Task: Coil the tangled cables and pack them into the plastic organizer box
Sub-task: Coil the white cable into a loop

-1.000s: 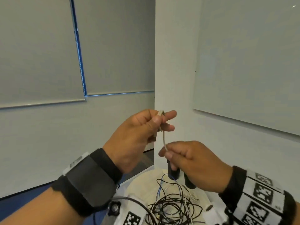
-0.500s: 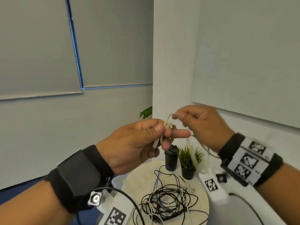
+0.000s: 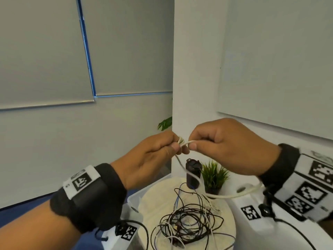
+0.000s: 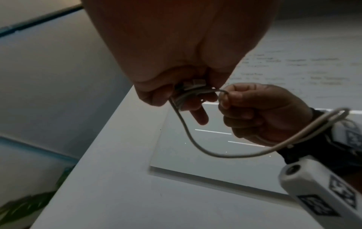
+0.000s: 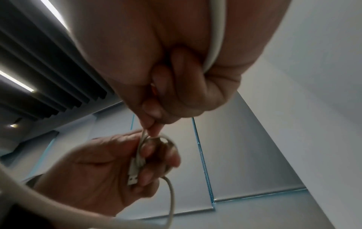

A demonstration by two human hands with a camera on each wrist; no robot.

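Observation:
Both hands are raised in front of the wall with a white USB cable (image 3: 232,195) between them. My left hand (image 3: 158,152) pinches a small coil of that cable (image 4: 188,93) (image 5: 154,148), its USB plug (image 5: 133,175) lying against the fingers. My right hand (image 3: 216,139) pinches the strand (image 3: 189,142) just right of the coil. The free length sags in a loop under my right wrist. Below, a tangle of black, white and blue cables (image 3: 185,222) lies on a round pale mat (image 3: 158,193). A clear plastic box (image 3: 135,197) shows only as an edge left of the mat.
A black cylinder (image 3: 192,170) and a small potted green plant (image 3: 214,175) stand at the back of the mat near the white pillar (image 3: 194,69). White marker-tagged camera units hang by both wrists. A whiteboard (image 3: 279,60) covers the wall on the right.
My right hand rose from below the left hand, swung round it to the right and closed in beside the coil, bringing the cable round. The view tilted down, showing more of the tangle.

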